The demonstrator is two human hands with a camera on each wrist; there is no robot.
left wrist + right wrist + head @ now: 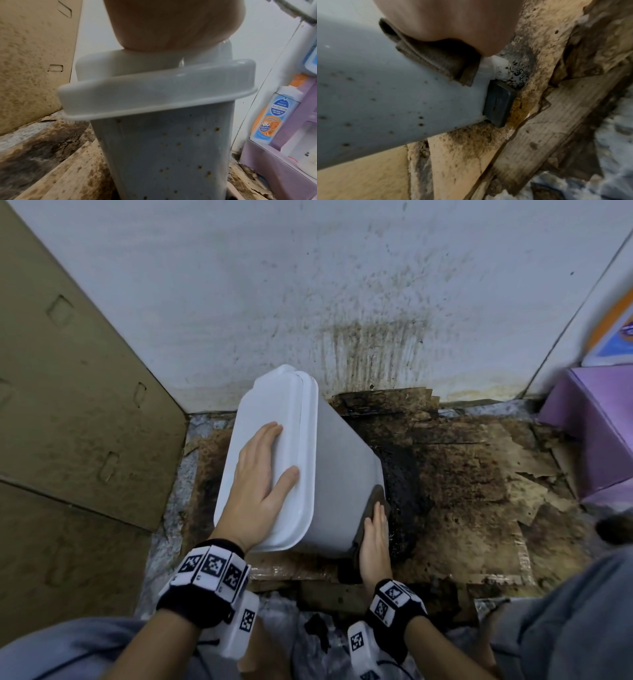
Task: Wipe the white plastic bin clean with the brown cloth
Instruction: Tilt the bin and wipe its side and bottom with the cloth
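The white plastic bin is tilted, its lid facing me and to the left. My left hand lies flat on the lid with straight fingers. My right hand presses the brown cloth flat against the bin's right side, low down. In the right wrist view the folded cloth sits under my palm, above the black pedal, and the bin wall carries dark specks. The left wrist view shows brown specks on the bin's front.
A tall cardboard sheet stands on the left. Behind the bin is a stained wall. Dirty, wet cardboard covers the floor. A purple box stands on the right, and a bottle shows beside it.
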